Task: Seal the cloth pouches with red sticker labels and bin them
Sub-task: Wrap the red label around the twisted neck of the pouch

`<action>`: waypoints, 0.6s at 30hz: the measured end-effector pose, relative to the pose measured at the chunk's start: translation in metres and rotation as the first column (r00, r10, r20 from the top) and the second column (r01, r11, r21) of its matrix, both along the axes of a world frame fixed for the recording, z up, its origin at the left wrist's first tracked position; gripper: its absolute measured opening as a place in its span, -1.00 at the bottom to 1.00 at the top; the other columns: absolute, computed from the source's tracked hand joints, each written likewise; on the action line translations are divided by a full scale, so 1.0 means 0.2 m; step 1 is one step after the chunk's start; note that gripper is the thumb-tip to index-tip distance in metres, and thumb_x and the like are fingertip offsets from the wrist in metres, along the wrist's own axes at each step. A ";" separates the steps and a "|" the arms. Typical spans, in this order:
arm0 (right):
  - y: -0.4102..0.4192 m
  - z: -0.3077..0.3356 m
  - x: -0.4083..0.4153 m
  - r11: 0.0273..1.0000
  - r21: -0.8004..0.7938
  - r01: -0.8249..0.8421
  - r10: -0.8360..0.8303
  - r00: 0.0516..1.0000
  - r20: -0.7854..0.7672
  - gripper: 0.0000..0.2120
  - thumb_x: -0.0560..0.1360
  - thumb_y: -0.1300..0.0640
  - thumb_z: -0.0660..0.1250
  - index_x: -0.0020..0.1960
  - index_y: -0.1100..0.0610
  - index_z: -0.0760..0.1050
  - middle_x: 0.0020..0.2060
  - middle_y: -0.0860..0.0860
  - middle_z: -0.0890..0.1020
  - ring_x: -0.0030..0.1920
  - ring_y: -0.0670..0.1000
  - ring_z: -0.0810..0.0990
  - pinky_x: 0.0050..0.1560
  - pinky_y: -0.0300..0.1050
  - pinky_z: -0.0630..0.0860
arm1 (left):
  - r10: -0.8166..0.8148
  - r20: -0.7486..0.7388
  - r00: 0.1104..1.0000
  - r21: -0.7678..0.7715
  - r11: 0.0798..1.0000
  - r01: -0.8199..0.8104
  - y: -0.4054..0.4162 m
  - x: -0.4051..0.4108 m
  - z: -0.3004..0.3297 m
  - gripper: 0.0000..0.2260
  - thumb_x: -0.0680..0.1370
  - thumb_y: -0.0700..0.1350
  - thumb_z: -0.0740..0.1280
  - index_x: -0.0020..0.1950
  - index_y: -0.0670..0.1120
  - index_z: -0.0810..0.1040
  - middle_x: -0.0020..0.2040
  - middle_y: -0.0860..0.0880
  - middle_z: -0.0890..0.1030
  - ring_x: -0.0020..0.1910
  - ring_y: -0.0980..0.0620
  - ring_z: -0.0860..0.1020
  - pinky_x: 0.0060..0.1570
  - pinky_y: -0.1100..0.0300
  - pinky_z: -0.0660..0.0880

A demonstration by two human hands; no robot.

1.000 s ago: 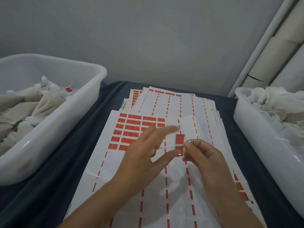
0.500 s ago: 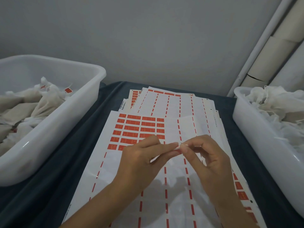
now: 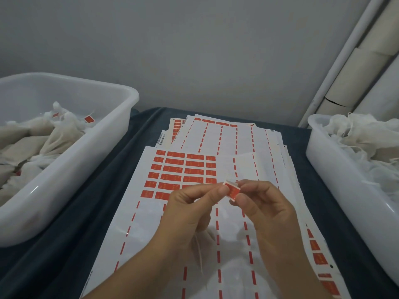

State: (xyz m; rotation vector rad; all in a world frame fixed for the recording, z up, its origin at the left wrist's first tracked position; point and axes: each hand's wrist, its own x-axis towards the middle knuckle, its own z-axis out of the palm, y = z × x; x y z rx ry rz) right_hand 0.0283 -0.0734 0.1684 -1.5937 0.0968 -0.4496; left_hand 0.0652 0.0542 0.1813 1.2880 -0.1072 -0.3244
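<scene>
Two hands meet above the middle of the counter, the left hand [image 3: 190, 210] and right hand [image 3: 265, 208] pinching one red sticker label [image 3: 232, 189] between fingertips. Beneath lie sticker sheets [image 3: 172, 223] on dark blue cloth [image 3: 71, 234]. White bins of cloth pouches [image 3: 32, 139] sit at the left edge [image 3: 71, 169] and right edge [image 3: 336, 182]. Grey wall [image 3: 194, 50] behind.

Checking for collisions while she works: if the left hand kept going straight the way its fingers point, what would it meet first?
The left hand points right, so it would first meet the small red sticker label pinched between both hands, then the right hand. Depth looks equal, though one view cannot confirm it.
</scene>
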 end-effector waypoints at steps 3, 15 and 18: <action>-0.01 0.00 -0.01 0.999 0.034 0.004 -0.004 1.000 -0.001 -0.73 0.20 -0.06 0.36 -0.15 0.03 0.56 -0.22 -0.19 0.68 -0.15 -0.11 0.66 -0.20 -0.46 0.50 | -0.006 0.002 1.000 -0.004 1.000 0.006 0.00 0.00 0.00 -0.75 0.10 0.11 0.40 -0.29 0.09 0.70 -0.61 0.07 0.40 -0.62 0.16 0.26 -0.59 0.38 0.25; -0.01 0.01 -0.01 1.000 0.019 -0.004 0.004 1.000 0.000 -0.70 0.22 -0.09 0.33 -0.12 0.04 0.55 -0.24 -0.16 0.69 -0.17 -0.07 0.68 -0.21 -0.42 0.52 | -0.016 -0.002 1.000 -0.010 1.000 0.016 0.01 0.00 0.00 -0.75 0.08 0.10 0.41 -0.31 0.09 0.70 -0.61 0.07 0.42 -0.63 0.15 0.27 -0.60 0.40 0.26; -0.01 0.01 -0.01 1.000 0.012 -0.001 0.001 1.000 0.005 -0.70 0.21 -0.09 0.35 -0.12 0.03 0.56 -0.23 -0.16 0.69 -0.18 -0.07 0.68 -0.21 -0.42 0.53 | -0.026 0.005 1.000 -0.014 1.000 0.026 0.01 0.00 0.00 -0.74 0.08 0.11 0.41 -0.30 0.08 0.70 -0.61 0.08 0.42 -0.63 0.16 0.27 -0.60 0.39 0.25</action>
